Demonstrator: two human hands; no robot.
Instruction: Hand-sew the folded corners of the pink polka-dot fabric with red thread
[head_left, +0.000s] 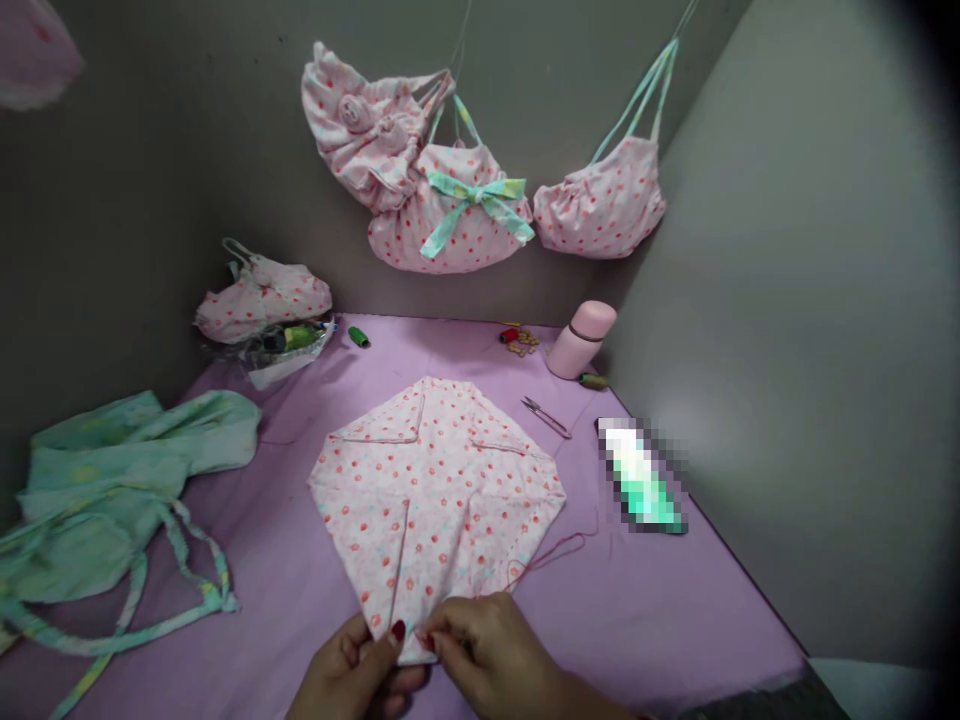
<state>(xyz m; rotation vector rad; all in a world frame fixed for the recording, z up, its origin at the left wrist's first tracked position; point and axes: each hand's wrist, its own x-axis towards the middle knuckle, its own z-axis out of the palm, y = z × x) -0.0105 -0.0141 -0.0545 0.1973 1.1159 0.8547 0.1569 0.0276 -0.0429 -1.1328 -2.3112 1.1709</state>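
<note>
Purple cloth (281, 540), red-dotted pink fabric (442, 490)

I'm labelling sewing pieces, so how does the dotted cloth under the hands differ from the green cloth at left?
The dotted cloth is pale pink with red prints; the green cloth is mint with yellow patches. The dotted cloth lies spread with folded-in flaps, while the green cloth is loosely bunched. The left hand and right hand touch the dotted cloth's near end; neither touches the green cloth. Both lie on the purple tablecloth.

Room lies between green fabric (105, 460) and spotted cloth (442, 480); snips (549, 419) obstruct upper right.
</note>
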